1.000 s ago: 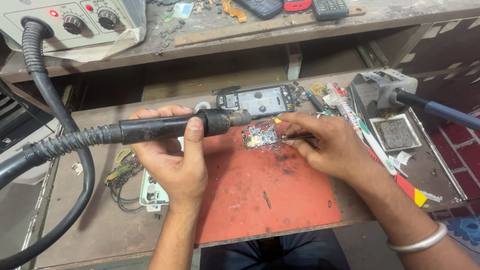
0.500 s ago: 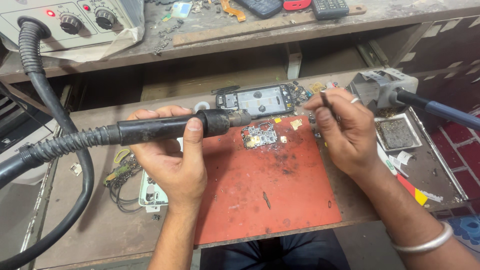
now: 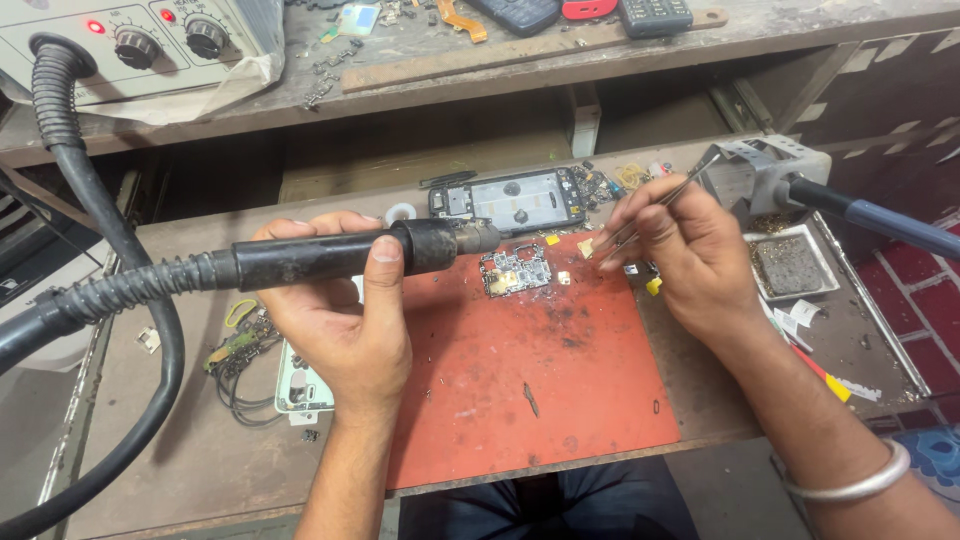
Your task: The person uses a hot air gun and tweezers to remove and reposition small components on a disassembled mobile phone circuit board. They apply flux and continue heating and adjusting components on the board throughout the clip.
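While the left hand (image 3: 335, 325) wraps its fingers around the black handle of a hot-air gun (image 3: 350, 255), thumb laid along the near side, the tool lies level and its metal nozzle ends just left of a small circuit board (image 3: 515, 270). That board rests on a red work mat (image 3: 540, 400) between the two hands, close beyond the left thumb and just left of the right hand's fingertips. The right hand (image 3: 690, 255) pinches thin metal tweezers (image 3: 650, 205) between thumb and forefingers; their tips point down-left towards the mat's far edge, just right of the board, apart from it. A silver bangle (image 3: 850, 480) circles the right wrist. Small yellow chips lie on the mat around the right fingers.

Left of the left hand, tangled wires and a pale phone part (image 3: 295, 385) sit on the bench. A ribbed black hose (image 3: 110, 290) runs from the gun's rear away to the left. Just beyond the hands lies an opened phone frame (image 3: 510, 200), face up. Right of the right hand a small tray with a dark sponge (image 3: 790, 265) sits beside a grey stand (image 3: 765, 175) holding a blue-handled tool (image 3: 890, 220). Farther off, up left, a pale control unit (image 3: 130, 50) shows two knobs and red lights on the upper shelf.
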